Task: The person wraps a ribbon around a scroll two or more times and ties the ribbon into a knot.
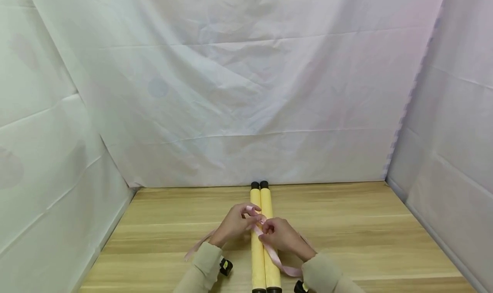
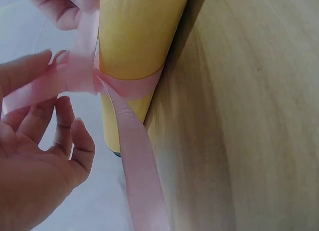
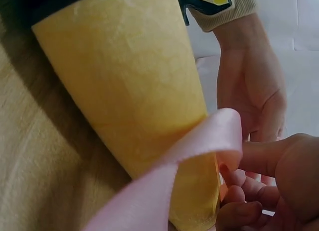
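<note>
Two yellow tubes (image 1: 258,254) with black end caps lie side by side, with a pink ribbon (image 2: 134,86) round them. My left hand (image 1: 234,223) is at their left side; in the left wrist view it pinches a folded part of the ribbon between thumb and fingers. My right hand (image 1: 283,235) is over the right tube, its thumb and fingertips pinching the ribbon close to the crossing. One ribbon tail (image 2: 139,171) hangs down in the left wrist view. In the right wrist view a ribbon loop (image 3: 199,136) crosses the tube (image 3: 124,76), and the right fingertips are partly hidden.
The tubes lie on a wood-grain table (image 1: 346,224), pointing to the back edge. White cloth (image 1: 246,91) hangs behind the table and on both sides. A loose ribbon end (image 1: 196,246) lies left of the left wrist.
</note>
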Demonstrator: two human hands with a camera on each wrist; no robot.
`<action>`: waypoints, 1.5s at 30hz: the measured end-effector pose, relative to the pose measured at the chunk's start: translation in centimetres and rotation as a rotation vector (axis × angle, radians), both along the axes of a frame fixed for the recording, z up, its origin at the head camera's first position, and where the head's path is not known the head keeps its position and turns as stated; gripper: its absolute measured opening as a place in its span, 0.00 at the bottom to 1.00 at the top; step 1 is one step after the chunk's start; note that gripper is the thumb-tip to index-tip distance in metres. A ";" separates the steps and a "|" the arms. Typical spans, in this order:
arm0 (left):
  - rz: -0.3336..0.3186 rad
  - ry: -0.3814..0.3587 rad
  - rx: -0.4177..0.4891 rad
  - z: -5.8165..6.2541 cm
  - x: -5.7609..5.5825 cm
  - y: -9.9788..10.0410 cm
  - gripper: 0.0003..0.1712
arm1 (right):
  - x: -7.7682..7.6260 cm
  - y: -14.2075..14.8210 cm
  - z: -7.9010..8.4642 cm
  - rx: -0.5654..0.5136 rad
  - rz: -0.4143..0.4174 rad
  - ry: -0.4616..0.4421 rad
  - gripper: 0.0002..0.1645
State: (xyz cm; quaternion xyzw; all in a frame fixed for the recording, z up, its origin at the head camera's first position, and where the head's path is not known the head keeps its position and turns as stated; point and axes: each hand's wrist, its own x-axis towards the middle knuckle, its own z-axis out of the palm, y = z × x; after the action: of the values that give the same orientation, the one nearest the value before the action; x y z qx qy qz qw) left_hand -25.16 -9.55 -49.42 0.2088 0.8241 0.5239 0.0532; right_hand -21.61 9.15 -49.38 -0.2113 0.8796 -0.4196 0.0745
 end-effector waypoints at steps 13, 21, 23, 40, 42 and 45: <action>-0.029 0.038 0.010 0.5 0.4 -0.1 0.16 | -0.7 1.1 0.2 -0.029 -0.076 0.055 0.04; -0.054 0.117 -0.124 -0.2 0.2 0.3 0.13 | -1.4 0.6 0.5 -0.103 -0.184 0.005 0.09; -0.065 0.174 -0.162 -0.2 0.2 0.5 0.12 | -1.6 0.5 0.5 -0.110 -0.195 0.004 0.08; 0.005 0.412 -0.177 -0.8 0.3 0.9 0.03 | -2.1 0.6 1.3 -0.215 -0.206 -0.133 0.18; 0.019 0.395 -0.162 -0.8 0.2 0.9 0.02 | -2.6 0.6 1.1 -0.190 -0.208 -0.091 0.17; 0.047 0.362 -0.151 -0.8 0.1 0.9 0.04 | -3.5 0.5 0.5 -0.120 -0.175 -0.009 0.09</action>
State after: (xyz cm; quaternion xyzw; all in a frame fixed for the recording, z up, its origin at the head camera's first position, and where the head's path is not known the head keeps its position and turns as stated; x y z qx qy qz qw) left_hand -25.02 -8.68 -50.21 0.2756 0.8618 0.4157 -0.0928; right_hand -25.09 9.69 -48.91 -0.1356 0.8676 -0.4776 0.0288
